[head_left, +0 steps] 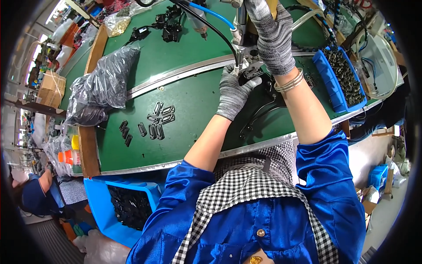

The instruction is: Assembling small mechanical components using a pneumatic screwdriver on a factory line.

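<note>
Both my hands wear grey knit gloves. My left hand (235, 93) is at the base of an upright metal fixture (240, 48), its thumb and fingers closed around a small black part (249, 75) that they partly hide. Raised at the upper edge, my right hand (274, 37) wraps around a yellow upright piece (273, 6), mostly hidden by the glove. Below the hands, a thin black cable (259, 113) curves over the green tabletop (184, 127). Several black oval rings (154, 119) lie loose to the left.
A blue bin of small metal pieces (336, 105) stands at the right. A grey plastic bag (107, 79) lies on the left, by a wooden edge strip (90, 149). Below the table is a blue crate (99, 207) of black parts. A person (37, 193) sits at far left.
</note>
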Demonstrator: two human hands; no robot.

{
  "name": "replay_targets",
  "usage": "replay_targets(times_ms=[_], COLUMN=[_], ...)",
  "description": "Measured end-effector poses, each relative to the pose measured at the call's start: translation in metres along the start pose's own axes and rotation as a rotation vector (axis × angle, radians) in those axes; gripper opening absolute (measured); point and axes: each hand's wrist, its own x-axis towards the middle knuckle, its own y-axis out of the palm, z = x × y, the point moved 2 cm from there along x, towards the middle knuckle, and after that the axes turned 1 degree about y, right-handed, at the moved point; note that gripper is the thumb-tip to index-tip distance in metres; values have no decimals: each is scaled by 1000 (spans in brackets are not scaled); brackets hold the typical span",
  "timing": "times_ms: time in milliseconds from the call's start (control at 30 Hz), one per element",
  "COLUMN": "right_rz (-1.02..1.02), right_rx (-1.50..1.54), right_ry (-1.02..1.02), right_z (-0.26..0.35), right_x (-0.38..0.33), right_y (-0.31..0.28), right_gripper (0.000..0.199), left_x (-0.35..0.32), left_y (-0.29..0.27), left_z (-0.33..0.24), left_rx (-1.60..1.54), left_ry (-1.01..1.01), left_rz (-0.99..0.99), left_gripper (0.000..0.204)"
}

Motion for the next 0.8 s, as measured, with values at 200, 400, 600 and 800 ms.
replay_targets(times_ms=[200,400,600,800], right_rz=[-142,-262,-191,85], right_rx=[-132,-229,-572,-598], right_ry=[-42,-342,-66,162], right_z=[1,21,-13,26], right_x=[24,80,74,-36], right_y=[-12,-56,-135,-172], right_gripper=[41,39,44,45], left_x=[0,-21,-29,-54], left_y=[-20,1,-1,-48], left_z=[-39,-32,-47,-112], left_rx=[36,147,399,991], left_ry=[101,-66,-1,-257], left_rz=[-60,-8,76,627], left_gripper=[44,48,83,118])
